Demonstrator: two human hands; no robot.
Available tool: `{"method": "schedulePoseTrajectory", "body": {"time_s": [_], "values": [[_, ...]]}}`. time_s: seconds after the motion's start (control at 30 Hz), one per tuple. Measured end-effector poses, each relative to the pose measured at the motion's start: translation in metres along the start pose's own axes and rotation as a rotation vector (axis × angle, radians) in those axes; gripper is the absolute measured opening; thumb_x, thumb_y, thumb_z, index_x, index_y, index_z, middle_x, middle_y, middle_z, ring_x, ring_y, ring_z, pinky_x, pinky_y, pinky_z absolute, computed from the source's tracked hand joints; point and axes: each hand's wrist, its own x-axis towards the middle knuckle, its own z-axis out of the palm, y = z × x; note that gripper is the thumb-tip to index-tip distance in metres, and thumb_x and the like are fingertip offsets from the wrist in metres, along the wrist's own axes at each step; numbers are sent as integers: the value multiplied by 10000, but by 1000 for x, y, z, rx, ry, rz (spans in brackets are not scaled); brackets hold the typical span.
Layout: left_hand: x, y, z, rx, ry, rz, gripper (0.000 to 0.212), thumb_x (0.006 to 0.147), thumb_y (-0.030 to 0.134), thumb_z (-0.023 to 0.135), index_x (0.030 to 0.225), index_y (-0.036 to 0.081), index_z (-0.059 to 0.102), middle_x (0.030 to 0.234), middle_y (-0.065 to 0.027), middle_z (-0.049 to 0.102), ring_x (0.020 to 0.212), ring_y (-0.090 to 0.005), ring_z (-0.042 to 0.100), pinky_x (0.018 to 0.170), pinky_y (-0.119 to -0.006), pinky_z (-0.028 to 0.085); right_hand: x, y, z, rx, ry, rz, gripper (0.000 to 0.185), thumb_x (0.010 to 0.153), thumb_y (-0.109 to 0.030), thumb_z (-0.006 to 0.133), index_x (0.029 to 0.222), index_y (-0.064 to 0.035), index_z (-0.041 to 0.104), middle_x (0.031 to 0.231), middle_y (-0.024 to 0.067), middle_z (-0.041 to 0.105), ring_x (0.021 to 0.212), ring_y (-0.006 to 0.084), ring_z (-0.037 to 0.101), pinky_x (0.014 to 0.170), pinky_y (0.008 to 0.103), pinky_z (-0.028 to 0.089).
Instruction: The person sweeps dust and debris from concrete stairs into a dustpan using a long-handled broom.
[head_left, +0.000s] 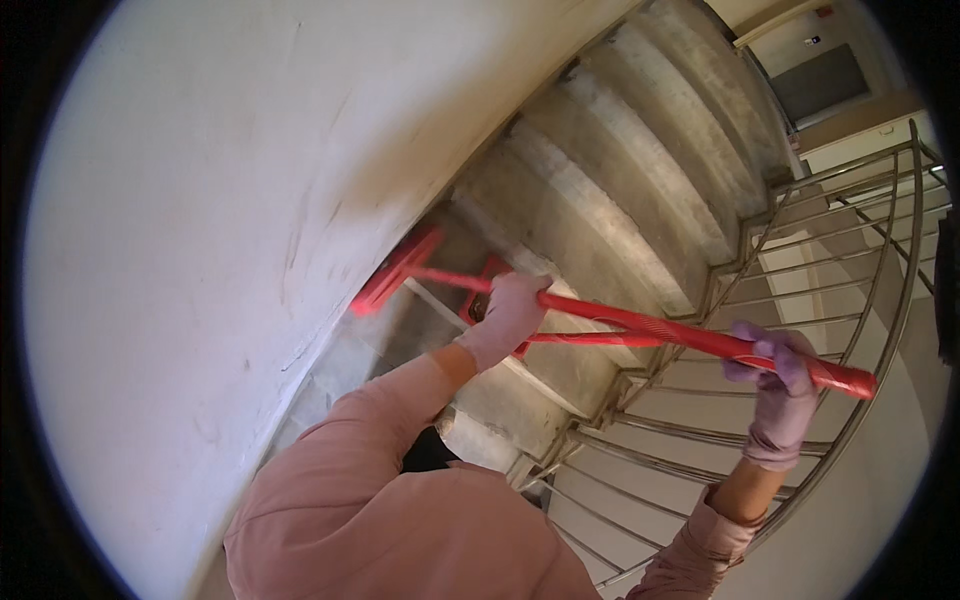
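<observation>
A red broom slants across the view, its head (397, 274) down at the wall's foot on the left. My left hand (510, 313), in a pale pink-purple glove, is closed around the middle of the red broom handle (645, 319). Near the handle's top end, my right hand (784, 382) grips it in a similar glove. Below the left hand a red dustpan (495, 268) rests on the stairs, partly covered by that hand. Something brown shows inside it. The dustpan's long red handle (585, 340) runs to the right under the broom handle.
Curved concrete steps (600, 187) run from upper right to lower middle. A scuffed white wall (187, 225) borders them on the left. Metal railings (817, 289) line the right side, close to my right hand. Beyond them, a dark rectangular panel (821, 84) shows at upper right.
</observation>
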Motion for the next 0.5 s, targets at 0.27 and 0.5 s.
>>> {"method": "schedulePoseTrajectory", "body": {"time_s": [0.27,0.5], "values": [[9,-28,20,1,-145,-101,247,718,51,562,927,108,682,889,-167,644,879,-356,599,778,-395,483,9,28,31,14,60,183,173,811,-113,515,899,28,561,1003,243,609,869,319,632,703,363,574],[-101,-72,-7,53,10,-163,256,747,72,579,985,76,673,930,-175,647,908,-326,612,810,-366,483,-50,51,45,53,-243,126,169,812,-79,501,896,59,551,962,265,622,719,301,653,655,339,567]]}}
